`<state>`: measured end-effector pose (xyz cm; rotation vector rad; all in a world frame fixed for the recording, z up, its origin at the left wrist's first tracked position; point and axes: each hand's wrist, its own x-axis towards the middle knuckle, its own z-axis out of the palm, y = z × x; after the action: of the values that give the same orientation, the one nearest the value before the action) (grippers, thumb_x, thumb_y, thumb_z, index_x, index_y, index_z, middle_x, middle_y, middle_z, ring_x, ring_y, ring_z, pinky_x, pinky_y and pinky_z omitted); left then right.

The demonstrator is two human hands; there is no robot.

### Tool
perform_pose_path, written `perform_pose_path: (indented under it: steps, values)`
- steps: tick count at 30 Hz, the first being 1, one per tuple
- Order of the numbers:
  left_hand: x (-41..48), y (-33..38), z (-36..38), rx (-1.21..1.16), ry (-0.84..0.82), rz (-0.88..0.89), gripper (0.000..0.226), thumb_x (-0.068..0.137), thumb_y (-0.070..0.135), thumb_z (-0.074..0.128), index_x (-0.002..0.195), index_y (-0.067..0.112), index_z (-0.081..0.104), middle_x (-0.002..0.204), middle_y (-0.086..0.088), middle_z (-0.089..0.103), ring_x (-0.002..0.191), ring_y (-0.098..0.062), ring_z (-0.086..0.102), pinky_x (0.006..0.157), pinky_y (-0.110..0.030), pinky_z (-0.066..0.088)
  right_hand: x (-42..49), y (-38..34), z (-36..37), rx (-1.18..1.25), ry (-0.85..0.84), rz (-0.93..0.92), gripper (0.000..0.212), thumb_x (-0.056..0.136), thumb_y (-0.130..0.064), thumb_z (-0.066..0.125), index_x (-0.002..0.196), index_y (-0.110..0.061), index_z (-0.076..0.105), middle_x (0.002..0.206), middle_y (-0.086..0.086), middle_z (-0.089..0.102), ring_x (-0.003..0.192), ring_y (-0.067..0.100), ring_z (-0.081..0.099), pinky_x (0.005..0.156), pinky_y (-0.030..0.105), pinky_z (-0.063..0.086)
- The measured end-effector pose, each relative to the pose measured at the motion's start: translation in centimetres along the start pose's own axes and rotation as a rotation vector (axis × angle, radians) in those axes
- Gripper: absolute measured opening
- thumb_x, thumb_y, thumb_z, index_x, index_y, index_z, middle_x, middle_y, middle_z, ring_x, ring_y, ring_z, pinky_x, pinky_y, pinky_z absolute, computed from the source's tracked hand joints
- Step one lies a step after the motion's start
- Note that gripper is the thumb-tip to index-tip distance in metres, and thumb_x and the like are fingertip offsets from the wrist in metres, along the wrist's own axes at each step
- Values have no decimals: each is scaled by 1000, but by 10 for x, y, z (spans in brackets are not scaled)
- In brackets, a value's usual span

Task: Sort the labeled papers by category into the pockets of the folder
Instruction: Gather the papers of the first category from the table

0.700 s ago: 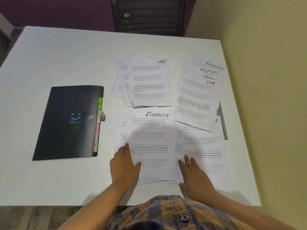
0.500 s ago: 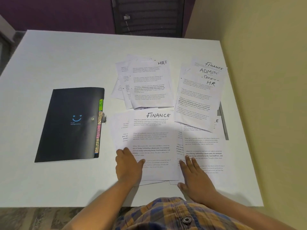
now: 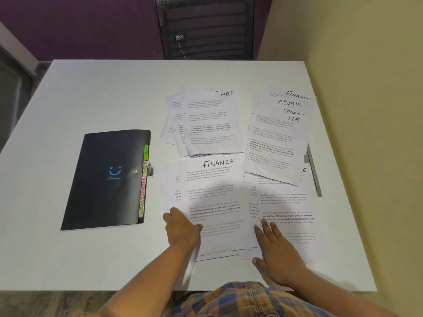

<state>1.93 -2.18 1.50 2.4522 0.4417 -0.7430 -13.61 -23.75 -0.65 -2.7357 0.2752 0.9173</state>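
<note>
Looks like an office. White tabletop [image 3: 96, 92] with printed sheets headed FINANCE [image 3: 218, 163], ADMIN, HR; black mesh chair [image 3: 206, 28] at 12 o'clock, tabbed folder [image 3: 107, 179] at 9 o'clock.

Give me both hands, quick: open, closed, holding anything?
Left hand: open, flat on the FINANCE sheet, gripping nothing.
Right hand: open, fingers spread on the neighbouring papers, gripping nothing.

Left hand [image 3: 183, 229] palm-down; right hand [image 3: 278, 252] flat — fingers [image 3: 266, 227] spread
</note>
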Motion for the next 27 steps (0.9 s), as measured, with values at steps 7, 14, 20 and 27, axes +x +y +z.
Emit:
perform_pose_path:
  steps: [7,14,20,27]
  values:
    - [14,-7,-10,-59,-148,35,12,88,26,63,82,16,59,82,-2,68,71,-19,63,63,-30,49,0,0,-1,29,-4,10,89,94,-61,41,158,-26,-9,165,-1,-19,152,24,-15,122,42,13]
    - [6,-20,-37,-137,-157,186,31,100,31,52,85,13,72,81,-5,74,74,-22,68,72,-34,54,-2,19,-17,458,170,95,77,94,-47,54,158,-21,18,163,-5,23,151,18,19,120,33,19]
    - [-22,-14,-59,-323,-56,302,23,101,25,50,96,22,72,87,2,74,82,-16,68,69,-30,53,-12,69,-32,647,498,492,52,93,-27,63,140,-12,48,138,8,58,123,28,56,103,44,47]
    - [-46,7,-63,-456,-76,291,23,100,20,52,89,18,72,79,4,75,74,-16,69,59,-23,47,-24,107,-27,632,359,799,73,81,-49,71,137,-10,46,130,11,59,110,34,62,81,42,52]
